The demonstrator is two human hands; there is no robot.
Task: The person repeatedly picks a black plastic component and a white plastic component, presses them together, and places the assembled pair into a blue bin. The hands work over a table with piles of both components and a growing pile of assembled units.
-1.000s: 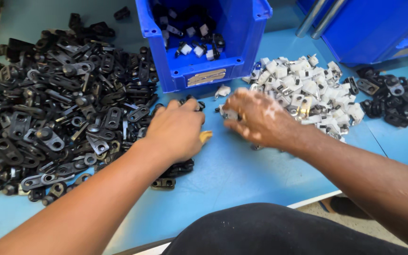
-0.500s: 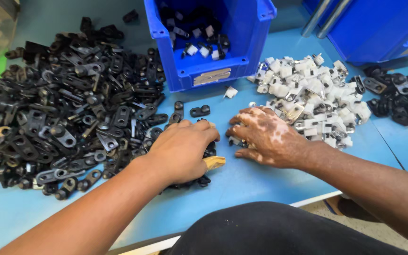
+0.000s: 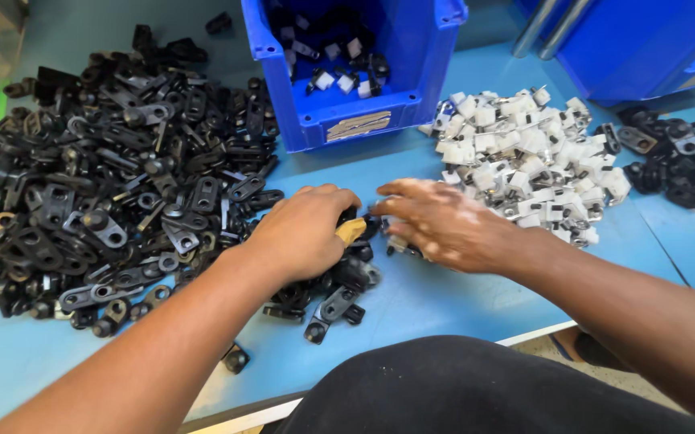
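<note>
My left hand (image 3: 309,233) rests knuckles-up on a small clump of black plastic clips (image 3: 333,291) near the table's front edge, fingers curled over them. My right hand (image 3: 442,223) lies just to its right, fingers pointing left and touching the left hand's fingertips, with small white and black pieces under it. What either hand grips is hidden beneath the fingers. A big heap of black clips (image 3: 98,185) spreads to the left. A pile of white clips (image 3: 524,157) lies right of my right hand.
A blue bin (image 3: 347,120) stands at the back centre with a few black and white parts inside. A second blue bin (image 3: 645,40) is at the back right, a smaller black pile (image 3: 677,161) at the far right. The blue table (image 3: 460,305) ends close to my body.
Both hands have drawn nearer to me and toward each other, dragging a clump of black clips away from the big heap. The view has shifted slightly.
</note>
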